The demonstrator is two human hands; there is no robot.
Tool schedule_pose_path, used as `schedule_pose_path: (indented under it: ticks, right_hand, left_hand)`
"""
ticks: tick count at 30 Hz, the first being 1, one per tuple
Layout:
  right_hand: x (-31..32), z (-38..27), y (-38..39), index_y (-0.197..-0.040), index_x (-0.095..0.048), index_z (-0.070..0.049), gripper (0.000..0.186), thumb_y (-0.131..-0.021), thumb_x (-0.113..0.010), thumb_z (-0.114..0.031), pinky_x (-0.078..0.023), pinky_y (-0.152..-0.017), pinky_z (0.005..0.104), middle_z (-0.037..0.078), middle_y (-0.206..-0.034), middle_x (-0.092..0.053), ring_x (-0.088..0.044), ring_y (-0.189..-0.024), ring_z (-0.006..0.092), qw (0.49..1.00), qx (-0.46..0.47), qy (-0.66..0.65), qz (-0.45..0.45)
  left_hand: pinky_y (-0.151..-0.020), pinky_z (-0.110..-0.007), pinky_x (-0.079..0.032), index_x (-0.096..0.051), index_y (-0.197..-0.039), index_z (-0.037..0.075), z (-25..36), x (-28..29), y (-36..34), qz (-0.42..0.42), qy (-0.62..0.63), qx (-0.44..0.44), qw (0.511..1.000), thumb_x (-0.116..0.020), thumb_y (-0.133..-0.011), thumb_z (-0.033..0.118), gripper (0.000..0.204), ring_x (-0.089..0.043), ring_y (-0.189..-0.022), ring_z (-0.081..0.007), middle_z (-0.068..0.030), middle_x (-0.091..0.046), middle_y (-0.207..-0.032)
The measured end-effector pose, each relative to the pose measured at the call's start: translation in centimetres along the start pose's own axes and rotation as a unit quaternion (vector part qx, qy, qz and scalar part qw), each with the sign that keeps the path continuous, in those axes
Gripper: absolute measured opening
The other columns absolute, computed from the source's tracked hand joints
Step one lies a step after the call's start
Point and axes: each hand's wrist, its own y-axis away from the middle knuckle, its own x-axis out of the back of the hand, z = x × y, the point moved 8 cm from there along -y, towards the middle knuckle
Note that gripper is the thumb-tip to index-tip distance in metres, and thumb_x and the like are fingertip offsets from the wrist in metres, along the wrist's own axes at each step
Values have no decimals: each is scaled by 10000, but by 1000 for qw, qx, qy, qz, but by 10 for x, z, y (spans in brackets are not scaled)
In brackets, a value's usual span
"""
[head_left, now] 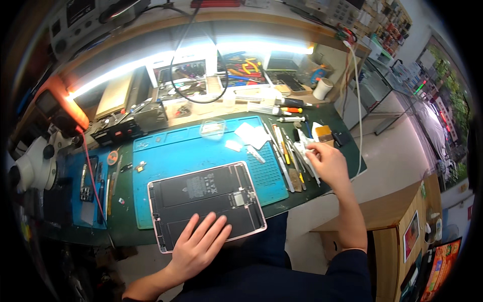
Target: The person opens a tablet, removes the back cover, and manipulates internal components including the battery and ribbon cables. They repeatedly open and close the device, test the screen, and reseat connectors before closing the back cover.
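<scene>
In the head view, an opened tablet (201,194) lies slightly askew on the blue mat (173,158), its near edge running out past the mat and over the front rim of the dark green bench top (122,219). The left hand (198,246) rests on it near that edge, fingers stretched out and a little apart on the dark inner face. The right hand (328,163) is well apart from the left, off the mat's right side, thumb and fingertips close together at a crumpled white wad (302,148); whether they grip it I cannot tell. Slim tools (286,155) crowd the strip just beside the mat's right edge, leaving little room there. Beyond the tablet, bare mat stretches toward a clear box (212,129) and white papers (252,136), with the widest opening at the far left.
</scene>
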Motion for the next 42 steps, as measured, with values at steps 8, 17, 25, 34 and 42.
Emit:
schedule_pose_path:
  ticks: [8,17,25,34,42]
  right_hand:
    - [16,23,16,-1084,-711,-56,216,-898,-713,-165,-541,-700,333,87,-881,-715,-697,-762,214,999,-41,-10,-20]
    - [13,26,25,-1179,-691,-85,345,-894,-733,-275,-549,-768,372,101,-985,-679,-688,-854,269,993,91,58,52]
    - [63,42,-13,-963,-701,-40,102,-939,-668,-134,-523,-670,333,103,-860,-691,-671,-725,225,965,46,-17,257]
    - [72,64,-13,-1244,-674,-47,289,-984,-645,-170,-541,-708,286,100,-933,-749,-706,-799,166,988,-1,-68,140]
    - [31,41,96,-1379,-579,-82,517,-904,-723,-227,-514,-973,430,112,-1266,-676,-638,-1163,313,978,175,89,64]
  left_hand:
    - [-964,-360,-552,-758,-1145,157,2,19,8,64,-56,-80,993,-659,-923,185,245,-698,-1112,-202,-14,-735,-1201]
    - [-981,-369,-554,-773,-1102,216,-25,16,22,38,-17,-175,984,-663,-916,189,218,-694,-1090,-157,34,-734,-1189]
    - [-1104,-434,-464,-758,-1136,220,-31,4,28,-35,-8,-129,991,-657,-886,168,274,-669,-1171,-169,9,-716,-1235]
    - [-1090,-472,-465,-747,-1114,212,-30,-2,29,-13,-21,-127,992,-667,-883,159,251,-669,-1171,-208,-21,-715,-1229]
    - [-1050,-485,-489,-754,-986,139,-28,3,33,23,1,-125,992,-675,-836,101,174,-697,-1117,-258,-66,-743,-1140]
